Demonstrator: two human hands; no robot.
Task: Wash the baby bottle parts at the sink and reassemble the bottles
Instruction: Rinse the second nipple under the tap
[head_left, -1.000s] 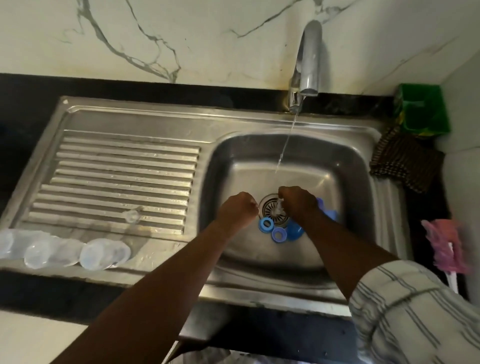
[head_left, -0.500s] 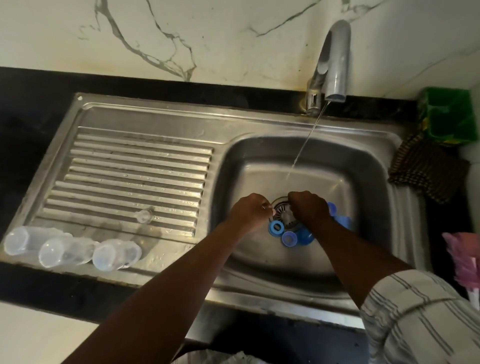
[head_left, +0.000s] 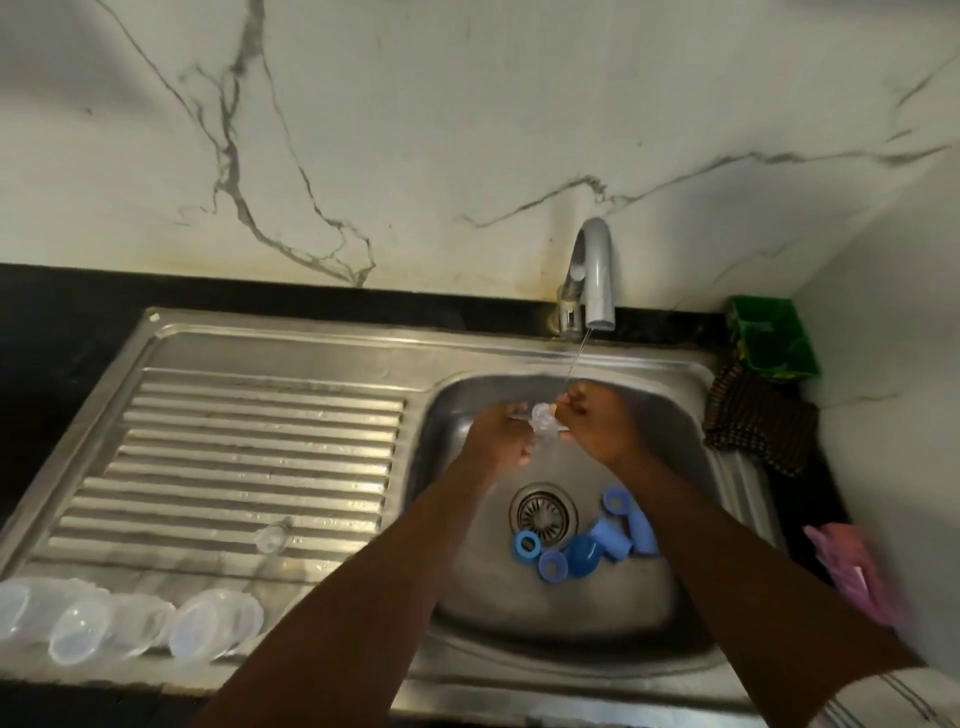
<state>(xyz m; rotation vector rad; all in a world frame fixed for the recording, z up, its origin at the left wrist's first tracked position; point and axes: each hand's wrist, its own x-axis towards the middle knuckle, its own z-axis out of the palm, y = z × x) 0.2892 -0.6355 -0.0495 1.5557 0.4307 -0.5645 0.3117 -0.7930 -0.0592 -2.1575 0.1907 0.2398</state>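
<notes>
My left hand (head_left: 498, 434) and my right hand (head_left: 597, 423) are raised over the sink basin (head_left: 452, 519), both gripping a small clear teat (head_left: 543, 418) between them. It sits just below the thin stream from the tap (head_left: 592, 280). Several blue rings and caps (head_left: 587, 540) lie on the basin floor right of the drain (head_left: 543, 512). Three clear bottles (head_left: 130, 621) lie side by side at the draining board's near left edge. Another clear teat (head_left: 270, 538) rests on the ribbed board.
A dark cloth (head_left: 758, 421) and a green holder (head_left: 774, 338) sit right of the sink. A pink brush (head_left: 857, 571) lies at the right edge. A marble wall stands behind the tap.
Both hands rose from the drain to under the tap's stream, carrying the clear teat. The blue parts by the drain are now uncovered. The camera view tilted upward.
</notes>
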